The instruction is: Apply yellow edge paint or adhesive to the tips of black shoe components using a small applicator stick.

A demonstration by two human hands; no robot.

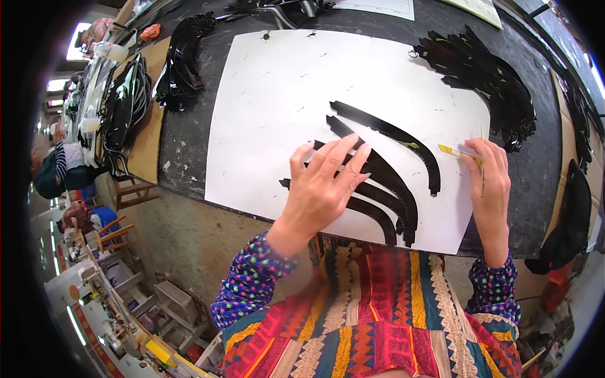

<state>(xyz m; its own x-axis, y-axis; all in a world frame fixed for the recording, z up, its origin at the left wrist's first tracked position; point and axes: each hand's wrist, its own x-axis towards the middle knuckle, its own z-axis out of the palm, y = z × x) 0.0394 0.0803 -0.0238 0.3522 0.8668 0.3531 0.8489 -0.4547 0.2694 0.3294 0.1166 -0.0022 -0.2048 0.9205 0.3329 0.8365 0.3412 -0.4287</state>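
On the white sheet (265,82) lie several black curved strips with notched edges. My left hand (321,183) rests over the left ends of these strips, its fingers spread and fingertips touching them. One separate curved black strip (394,132) lies just beyond, with a small yellowish mark near its bend. At the sheet's right edge, my right hand (491,173) is closed on a small flat brush (449,150) whose yellowish tip points left. A thin pale stick (483,184) also shows upright at the same fingers; whether it belongs to the brush I cannot tell.
A thick fanned pile of black strips (485,75) covers the far right of the dark table (183,142). Another black bundle (186,60) lies at the far left. Paper sheets (378,7) lie at the back. Wooden stools (132,192) and other people are off to the left.
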